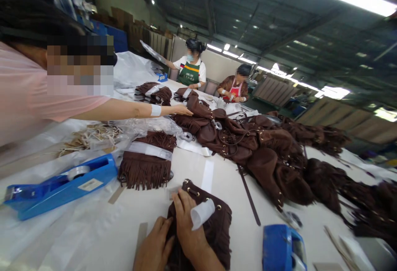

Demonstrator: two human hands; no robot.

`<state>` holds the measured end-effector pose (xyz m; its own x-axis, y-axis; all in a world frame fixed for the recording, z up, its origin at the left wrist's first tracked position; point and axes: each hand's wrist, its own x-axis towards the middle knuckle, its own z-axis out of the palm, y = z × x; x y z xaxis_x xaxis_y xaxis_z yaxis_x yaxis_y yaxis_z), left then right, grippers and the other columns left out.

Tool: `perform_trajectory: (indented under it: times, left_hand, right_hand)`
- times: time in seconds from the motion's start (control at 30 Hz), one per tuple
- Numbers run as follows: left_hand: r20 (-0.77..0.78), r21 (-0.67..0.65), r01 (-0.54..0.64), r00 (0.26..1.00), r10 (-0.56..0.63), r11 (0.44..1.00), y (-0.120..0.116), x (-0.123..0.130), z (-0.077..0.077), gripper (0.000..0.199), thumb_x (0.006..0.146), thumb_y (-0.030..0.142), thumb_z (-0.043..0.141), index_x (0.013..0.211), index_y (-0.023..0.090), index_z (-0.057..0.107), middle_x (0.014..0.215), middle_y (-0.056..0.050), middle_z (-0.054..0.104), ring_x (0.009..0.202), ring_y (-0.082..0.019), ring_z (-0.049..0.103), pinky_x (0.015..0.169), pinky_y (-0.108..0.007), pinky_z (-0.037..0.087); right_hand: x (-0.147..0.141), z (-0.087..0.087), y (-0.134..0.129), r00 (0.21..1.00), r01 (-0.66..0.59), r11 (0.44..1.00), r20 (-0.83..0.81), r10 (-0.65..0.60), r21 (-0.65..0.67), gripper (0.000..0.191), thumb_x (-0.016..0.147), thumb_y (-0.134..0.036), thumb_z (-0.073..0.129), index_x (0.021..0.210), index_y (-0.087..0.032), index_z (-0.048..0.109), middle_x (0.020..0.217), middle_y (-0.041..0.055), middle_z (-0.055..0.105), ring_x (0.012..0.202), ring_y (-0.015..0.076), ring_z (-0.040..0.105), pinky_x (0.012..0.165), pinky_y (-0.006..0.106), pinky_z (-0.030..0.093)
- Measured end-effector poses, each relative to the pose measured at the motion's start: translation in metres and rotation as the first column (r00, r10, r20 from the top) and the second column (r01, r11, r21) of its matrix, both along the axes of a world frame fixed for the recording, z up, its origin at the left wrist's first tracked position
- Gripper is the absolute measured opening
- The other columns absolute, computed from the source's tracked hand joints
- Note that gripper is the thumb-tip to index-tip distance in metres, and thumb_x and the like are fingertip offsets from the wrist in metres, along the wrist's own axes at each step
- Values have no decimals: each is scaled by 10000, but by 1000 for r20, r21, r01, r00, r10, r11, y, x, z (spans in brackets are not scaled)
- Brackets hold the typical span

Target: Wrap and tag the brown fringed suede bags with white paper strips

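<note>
A dark brown drawstring bag (218, 225) with gold eyelets lies on the table in front of me, its fringe partly covered by my arm. My left hand (156, 240) has its fingers bent around the bag's left edge. Across the bag's upper left part reaches my right hand (187, 223), with the fingers gripping near its top edge. A curled white strip (202, 213) stands out at the back of my right hand. What lies under my fingertips is hidden.
Blue tape dispensers stand to the left (62, 186) and right (282, 248). A wrapped fringed bag (148, 159) lies ahead, beside a long pile of brown bags (257, 138). From the left, a co-worker's arm (133, 109) reaches to that pile. Two more people work farther back.
</note>
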<state>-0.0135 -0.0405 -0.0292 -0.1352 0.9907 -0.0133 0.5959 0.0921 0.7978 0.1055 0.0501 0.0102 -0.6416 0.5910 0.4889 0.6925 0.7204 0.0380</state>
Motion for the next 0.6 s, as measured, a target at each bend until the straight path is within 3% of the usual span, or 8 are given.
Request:
perform_trajectory:
  times: [0.07,0.2,0.33,0.6]
  left_hand:
    - [-3,-20,-7,1000,6,1000,1,0,4,404,915,289,449,1290,207,573,1206,-126,615,1051,-236,661,915,-370,547]
    - [15,-41,-25,1000,26,999,3,-2,12,351,935,366,467,1244,241,579,1169,-98,623,1004,-238,665,850,-361,553]
    - [48,-35,-34,998,36,999,5,-3,16,239,921,362,500,1102,242,597,1095,-77,604,887,-226,657,780,-364,555]
    - [18,9,-67,998,67,998,-4,1,24,184,926,405,520,1009,247,564,1010,-60,601,842,-222,638,784,-378,556]
  right_hand:
    - [-7,-3,19,997,10,1000,-79,-11,-24,600,840,-11,419,1422,-151,469,1448,154,508,1334,290,472,1056,489,456]
    - [-3,-14,36,987,76,977,-127,-103,-199,589,870,-27,431,1445,-149,464,1567,156,347,1442,304,320,1140,542,354]
    - [2,-25,39,970,111,961,-185,-161,-255,508,927,-76,427,1418,-179,513,1548,144,382,1426,288,357,1137,503,377]
    - [-2,-28,42,958,144,964,-211,-192,-223,530,996,-121,406,1514,-226,376,1484,109,479,1375,231,438,1184,460,317]
